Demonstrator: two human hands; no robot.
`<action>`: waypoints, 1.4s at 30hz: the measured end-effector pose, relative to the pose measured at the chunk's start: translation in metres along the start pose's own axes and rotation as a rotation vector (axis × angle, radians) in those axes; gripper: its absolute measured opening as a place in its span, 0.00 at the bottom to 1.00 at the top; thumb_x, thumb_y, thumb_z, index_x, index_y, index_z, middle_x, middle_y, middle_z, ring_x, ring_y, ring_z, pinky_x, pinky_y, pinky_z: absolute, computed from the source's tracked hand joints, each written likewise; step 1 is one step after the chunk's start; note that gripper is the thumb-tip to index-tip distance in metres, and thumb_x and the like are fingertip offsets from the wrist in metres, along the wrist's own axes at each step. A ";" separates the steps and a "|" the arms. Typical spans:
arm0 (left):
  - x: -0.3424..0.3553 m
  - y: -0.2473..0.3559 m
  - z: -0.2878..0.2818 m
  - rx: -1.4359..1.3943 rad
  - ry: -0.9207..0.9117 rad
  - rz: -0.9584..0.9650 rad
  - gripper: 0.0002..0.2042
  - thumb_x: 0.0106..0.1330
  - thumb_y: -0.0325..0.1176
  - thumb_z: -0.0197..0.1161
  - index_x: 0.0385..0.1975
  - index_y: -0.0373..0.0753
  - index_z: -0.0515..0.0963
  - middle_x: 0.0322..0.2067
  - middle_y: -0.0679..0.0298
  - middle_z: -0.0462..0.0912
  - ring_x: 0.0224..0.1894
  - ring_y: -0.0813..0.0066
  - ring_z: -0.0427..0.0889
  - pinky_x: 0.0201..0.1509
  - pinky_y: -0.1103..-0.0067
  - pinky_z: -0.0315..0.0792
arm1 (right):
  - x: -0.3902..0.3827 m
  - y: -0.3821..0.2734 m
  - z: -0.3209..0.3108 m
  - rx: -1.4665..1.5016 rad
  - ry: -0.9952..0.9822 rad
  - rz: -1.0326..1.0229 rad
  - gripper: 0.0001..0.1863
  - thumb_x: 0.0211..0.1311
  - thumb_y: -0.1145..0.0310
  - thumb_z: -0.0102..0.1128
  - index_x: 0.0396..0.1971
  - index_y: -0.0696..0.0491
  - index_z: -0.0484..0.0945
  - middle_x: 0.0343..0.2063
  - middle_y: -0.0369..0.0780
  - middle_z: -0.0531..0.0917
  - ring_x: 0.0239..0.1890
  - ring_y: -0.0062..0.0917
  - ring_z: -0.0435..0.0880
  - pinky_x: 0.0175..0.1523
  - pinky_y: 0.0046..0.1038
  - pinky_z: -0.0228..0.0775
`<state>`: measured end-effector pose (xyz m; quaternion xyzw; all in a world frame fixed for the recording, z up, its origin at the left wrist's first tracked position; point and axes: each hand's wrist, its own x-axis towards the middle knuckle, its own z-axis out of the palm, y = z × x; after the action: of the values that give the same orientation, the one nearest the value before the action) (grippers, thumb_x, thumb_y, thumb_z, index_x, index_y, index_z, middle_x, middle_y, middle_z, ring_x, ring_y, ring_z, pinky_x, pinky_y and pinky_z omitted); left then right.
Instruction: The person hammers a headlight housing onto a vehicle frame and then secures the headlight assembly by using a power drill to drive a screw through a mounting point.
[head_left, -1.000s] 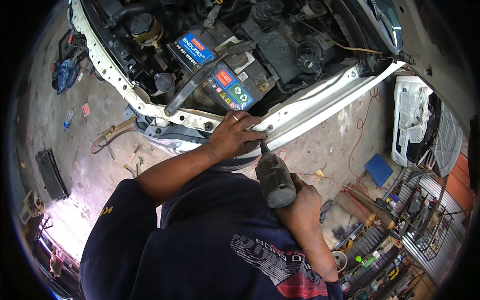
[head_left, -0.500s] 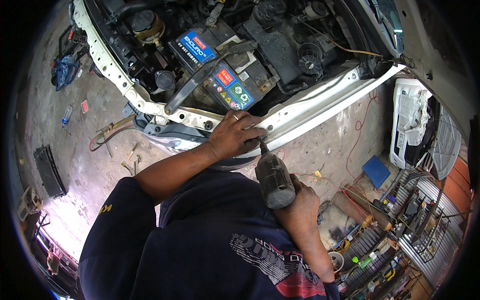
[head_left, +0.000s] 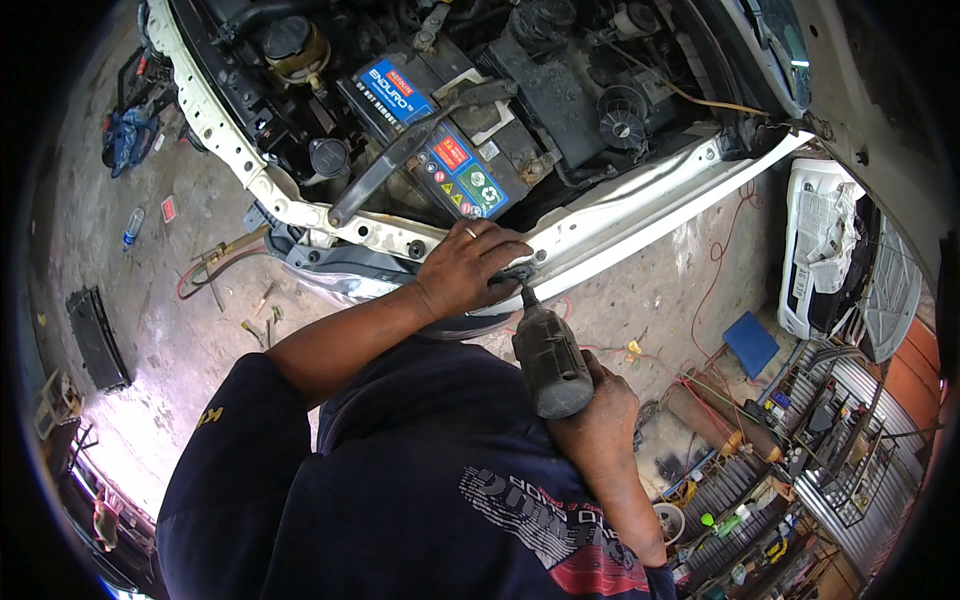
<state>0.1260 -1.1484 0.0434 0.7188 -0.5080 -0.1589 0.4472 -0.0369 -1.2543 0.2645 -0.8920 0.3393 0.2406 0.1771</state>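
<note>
My right hand (head_left: 598, 412) grips a dark, worn impact driver (head_left: 550, 365) from its right side. The tool's thin front end points up toward the front edge of a car's engine bay, close to the fingertips of my left hand (head_left: 468, 262). That hand, with a ring on one finger, rests at the cream body rail (head_left: 385, 230). Its fingers bend around a small dark part (head_left: 514, 271) whose kind I cannot make out. The tip of the driver is partly lost against this dark spot. A silver-edged headlight (head_left: 345, 288) sits below the rail, partly behind my left forearm.
Beyond the rail lie a car battery (head_left: 465, 170) with blue labels and a metal hold-down bar (head_left: 395, 170). At right, a removed white bumper (head_left: 803, 250) stands near a blue panel (head_left: 750, 343) and a cluttered tool rack (head_left: 840, 430). Hoses and a black grille (head_left: 98, 340) lie on the floor.
My left fingers have shifted slightly and the dark part between them shows more. The driver's front end has moved a little to the right. Otherwise both arms stay nearly as they were.
</note>
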 end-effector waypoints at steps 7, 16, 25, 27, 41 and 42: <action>0.000 -0.002 0.003 0.021 -0.010 0.016 0.26 0.55 0.39 0.77 0.56 0.47 0.82 0.58 0.68 0.83 0.59 0.64 0.79 0.69 0.65 0.70 | -0.001 0.008 0.005 0.039 0.022 -0.038 0.25 0.48 0.60 0.77 0.46 0.54 0.85 0.32 0.50 0.89 0.35 0.51 0.89 0.42 0.45 0.82; -0.002 -0.005 -0.001 -0.028 -0.060 -0.009 0.31 0.56 0.37 0.78 0.63 0.45 0.78 0.63 0.63 0.80 0.63 0.59 0.77 0.73 0.63 0.69 | 0.001 0.011 0.010 -0.032 0.028 -0.105 0.24 0.49 0.59 0.75 0.45 0.53 0.83 0.30 0.49 0.88 0.34 0.50 0.88 0.43 0.46 0.79; 0.010 -0.008 -0.012 -0.027 -0.260 -0.057 0.37 0.61 0.34 0.74 0.73 0.37 0.69 0.69 0.48 0.72 0.74 0.50 0.68 0.80 0.61 0.61 | 0.006 0.004 0.004 -0.067 0.011 -0.084 0.22 0.50 0.58 0.74 0.43 0.53 0.82 0.28 0.49 0.88 0.34 0.48 0.88 0.44 0.45 0.78; 0.012 -0.011 -0.013 -0.022 -0.289 -0.052 0.37 0.62 0.35 0.74 0.72 0.36 0.70 0.68 0.49 0.74 0.72 0.51 0.70 0.79 0.62 0.63 | 0.006 0.005 0.005 -0.080 0.018 -0.085 0.22 0.50 0.58 0.74 0.43 0.53 0.82 0.28 0.49 0.88 0.34 0.49 0.88 0.44 0.45 0.79; 0.016 -0.005 -0.013 -0.105 -0.239 -0.146 0.29 0.61 0.34 0.73 0.65 0.40 0.79 0.53 0.60 0.88 0.53 0.57 0.80 0.65 0.65 0.73 | 0.008 0.003 0.002 -0.143 -0.024 -0.092 0.24 0.50 0.56 0.75 0.44 0.55 0.81 0.30 0.50 0.88 0.36 0.50 0.88 0.45 0.47 0.78; 0.016 -0.006 -0.013 -0.108 -0.238 -0.140 0.30 0.60 0.34 0.74 0.66 0.40 0.78 0.54 0.60 0.87 0.52 0.57 0.79 0.64 0.65 0.73 | 0.009 0.003 0.003 -0.160 -0.030 -0.110 0.24 0.50 0.56 0.74 0.44 0.55 0.81 0.30 0.50 0.88 0.36 0.49 0.88 0.45 0.46 0.78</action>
<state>0.1453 -1.1556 0.0498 0.7033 -0.4971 -0.3009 0.4096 -0.0339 -1.2594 0.2573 -0.9168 0.2669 0.2701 0.1233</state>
